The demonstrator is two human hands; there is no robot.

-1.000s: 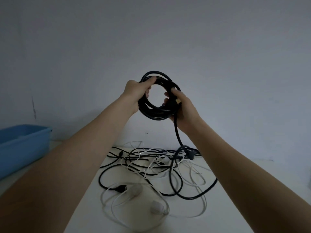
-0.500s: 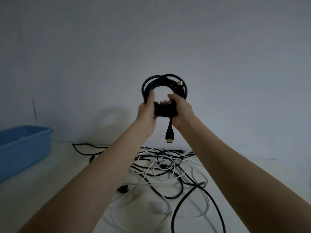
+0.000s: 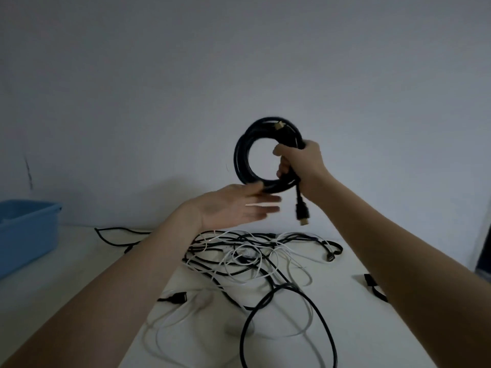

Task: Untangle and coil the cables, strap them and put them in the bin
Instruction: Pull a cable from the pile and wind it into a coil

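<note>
The black coil (image 3: 243, 155) is being gripped by the right hand (image 3: 303, 166), upright. The left hand (image 3: 233, 208) is being held flat, fingers straight, just beneath its lower edge.

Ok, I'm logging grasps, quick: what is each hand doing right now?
Left hand: open, fingers straight, just under the black coiled cable.
Right hand: grips the coiled cable's right side.

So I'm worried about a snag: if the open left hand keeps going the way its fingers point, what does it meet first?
Probably the dangling connector of the coiled black cable that the right hand grips; the left hand points right, though depth is unclear.
</note>
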